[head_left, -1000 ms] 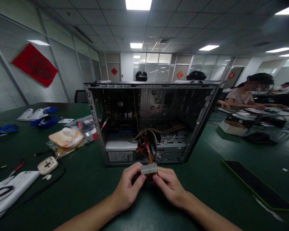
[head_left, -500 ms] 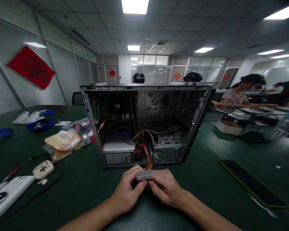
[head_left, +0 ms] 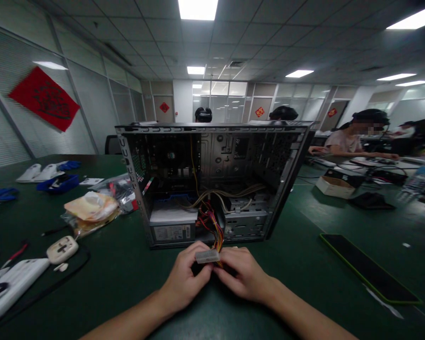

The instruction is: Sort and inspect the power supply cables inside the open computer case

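Observation:
An open computer case (head_left: 212, 126) stands on the green table, its bare side towards me. Out of its lower part, beside the power supply (head_left: 173, 232), comes a bundle of red, yellow and orange wires (head_left: 217, 233). The bundle ends in a wide, pale power connector (head_left: 207, 256) just in front of the case. My left hand (head_left: 188, 273) is closed on the connector's left end, thumb below it. My right hand (head_left: 244, 274) pinches the wires by the connector's right end. The fingertips behind the connector are partly hidden.
Left of the case lie a plastic-wrapped pack (head_left: 92, 208), a blue tray (head_left: 57, 183), a cream device (head_left: 62, 249) and a white power strip (head_left: 17, 288). A green-edged dark panel (head_left: 370, 267) lies to the right. Beyond it are an open box (head_left: 335, 186) and a seated person (head_left: 350, 141).
The connector has shifted slightly left and tilted a little in my fingers. Both hands keep their grip. The seated person's arm has moved slightly.

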`<state>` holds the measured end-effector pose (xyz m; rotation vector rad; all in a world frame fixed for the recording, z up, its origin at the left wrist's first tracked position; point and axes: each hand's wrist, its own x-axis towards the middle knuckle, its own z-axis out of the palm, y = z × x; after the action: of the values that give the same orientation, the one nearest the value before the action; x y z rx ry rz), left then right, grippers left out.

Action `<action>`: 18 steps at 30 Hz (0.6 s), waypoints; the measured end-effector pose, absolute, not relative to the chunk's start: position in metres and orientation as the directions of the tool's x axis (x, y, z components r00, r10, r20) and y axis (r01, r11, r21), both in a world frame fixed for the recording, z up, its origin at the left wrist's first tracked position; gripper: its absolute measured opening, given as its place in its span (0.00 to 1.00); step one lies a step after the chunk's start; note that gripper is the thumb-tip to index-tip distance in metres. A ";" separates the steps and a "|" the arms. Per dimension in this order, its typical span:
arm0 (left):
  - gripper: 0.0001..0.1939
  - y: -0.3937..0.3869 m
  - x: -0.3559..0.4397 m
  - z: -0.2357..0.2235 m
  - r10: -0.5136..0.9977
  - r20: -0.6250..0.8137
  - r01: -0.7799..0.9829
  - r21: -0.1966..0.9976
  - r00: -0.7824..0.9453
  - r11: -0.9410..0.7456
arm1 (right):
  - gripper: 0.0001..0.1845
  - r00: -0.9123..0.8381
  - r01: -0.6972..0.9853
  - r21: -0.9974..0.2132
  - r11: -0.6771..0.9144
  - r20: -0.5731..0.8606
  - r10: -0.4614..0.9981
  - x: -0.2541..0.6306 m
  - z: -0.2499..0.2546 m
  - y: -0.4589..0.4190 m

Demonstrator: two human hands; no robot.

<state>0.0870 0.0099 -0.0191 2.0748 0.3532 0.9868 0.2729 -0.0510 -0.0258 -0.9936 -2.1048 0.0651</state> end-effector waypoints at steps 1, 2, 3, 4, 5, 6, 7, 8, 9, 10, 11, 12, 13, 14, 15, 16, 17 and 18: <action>0.05 0.010 0.087 -0.020 0.535 0.541 -0.083 0.749 0.649 -0.657 | 0.06 -0.385 0.630 -0.348 0.694 0.636 0.669 0.272 -0.026 -0.051; 0.04 0.010 0.087 -0.020 0.532 0.555 -0.082 0.737 0.640 -0.671 | 0.07 -0.389 0.633 -0.341 0.695 0.636 0.667 0.271 -0.026 -0.051; 0.04 0.010 0.087 -0.021 0.528 0.569 -0.077 0.723 0.630 -0.687 | 0.07 -0.391 0.637 -0.333 0.696 0.639 0.663 0.271 -0.026 -0.051; 0.04 0.011 0.088 -0.022 0.523 0.582 -0.068 0.706 0.623 -0.705 | 0.07 -0.391 0.642 -0.321 0.696 0.644 0.658 0.270 -0.026 -0.051; 0.04 0.012 0.088 -0.022 0.518 0.593 -0.057 0.689 0.617 -0.722 | 0.07 -0.386 0.649 -0.305 0.697 0.657 0.648 0.270 -0.026 -0.051; 0.04 0.013 0.088 -0.022 0.516 0.598 -0.041 0.676 0.613 -0.736 | 0.07 -0.374 0.659 -0.289 0.694 0.675 0.636 0.270 -0.026 -0.050; 0.04 0.013 0.089 -0.022 0.517 0.598 -0.021 0.666 0.612 -0.745 | 0.06 -0.355 0.670 -0.278 0.689 0.695 0.625 0.270 -0.026 -0.050; 0.04 0.014 0.089 -0.021 0.523 0.593 0.000 0.661 0.612 -0.750 | 0.06 -0.329 0.680 -0.272 0.681 0.717 0.615 0.271 -0.026 -0.049; 0.04 0.014 0.090 -0.021 0.532 0.587 0.019 0.660 0.611 -0.751 | 0.06 -0.304 0.689 -0.270 0.673 0.735 0.606 0.272 -0.026 -0.048; 0.04 0.014 0.090 -0.020 0.538 0.582 0.030 0.661 0.610 -0.750 | 0.06 -0.284 0.697 -0.270 0.664 0.746 0.602 0.273 -0.026 -0.048; 0.04 0.014 0.090 -0.020 0.537 0.582 0.030 0.661 0.611 -0.750 | 0.06 -0.277 0.702 -0.270 0.659 0.750 0.601 0.273 -0.027 -0.048; 0.04 0.015 0.089 -0.020 0.525 0.587 0.018 0.657 0.616 -0.754 | 0.07 -0.282 0.702 -0.269 0.660 0.745 0.604 0.273 -0.027 -0.048; 0.04 0.015 0.088 -0.021 0.505 0.597 -0.005 0.649 0.623 -0.761 | 0.07 -0.295 0.698 -0.271 0.662 0.734 0.612 0.273 -0.028 -0.048; 0.04 0.016 0.087 -0.022 0.481 0.607 -0.032 0.641 0.633 -0.767 | 0.08 -0.310 0.691 -0.279 0.667 0.719 0.622 0.272 -0.029 -0.048; 0.04 0.017 0.086 -0.022 0.457 0.614 -0.055 0.632 0.644 -0.773 | 0.08 -0.322 0.682 -0.290 0.672 0.705 0.631 0.270 -0.029 -0.049; 0.05 0.017 0.085 -0.023 0.438 0.621 -0.072 0.624 0.650 -0.778 | 0.08 -0.327 0.672 -0.302 0.676 0.698 0.637 0.269 -0.030 -0.050; 0.05 0.018 0.084 -0.024 0.426 0.628 -0.084 0.618 0.651 -0.782 | 0.08 -0.326 0.665 -0.311 0.679 0.697 0.639 0.267 -0.030 -0.051; 0.05 0.018 0.083 -0.024 0.420 0.638 -0.094 0.613 0.645 -0.785 | 0.08 -0.321 0.662 -0.315 0.680 0.701 0.637 0.265 -0.029 -0.051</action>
<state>0.0834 0.0178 -0.0241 2.2436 0.2525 1.0813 0.2651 -0.0512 -0.0292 -1.0002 -2.0331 -0.0376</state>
